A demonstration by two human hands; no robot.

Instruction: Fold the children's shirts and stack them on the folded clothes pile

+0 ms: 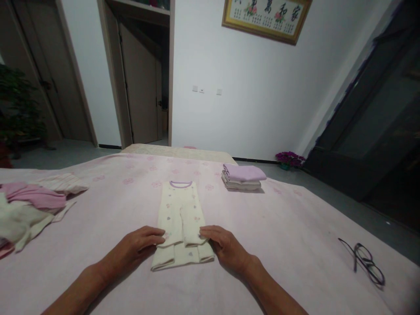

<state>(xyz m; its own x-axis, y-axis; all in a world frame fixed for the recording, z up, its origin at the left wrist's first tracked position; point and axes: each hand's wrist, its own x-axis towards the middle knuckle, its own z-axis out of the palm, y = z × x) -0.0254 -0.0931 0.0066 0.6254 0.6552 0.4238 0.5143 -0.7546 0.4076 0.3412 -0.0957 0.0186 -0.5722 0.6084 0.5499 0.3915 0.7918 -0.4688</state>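
A cream long-sleeved shirt [179, 203] with a purple neckband and small heart prints lies on the bed, its neckline pointing away from me. Its sides are folded in, and both sleeves lie lengthwise down the middle with their cuffs toward me. My left hand [142, 240] grips the shirt's left edge near the cuff, fingers close together on top. On the opposite edge, my right hand [225, 246] pinches the cloth by the other cuff, fingertips over the fabric. Both thumbs are mostly hidden. The hem end extends below the cuffs, toward me.
A folded stack of clothes [244, 173], lilac on top, sits beyond the shirt to the right. Loose clothes [36, 197] are heaped at the left. Black-framed glasses [365, 262] lie near the right edge of the pink flowered bedsheet [282, 245].
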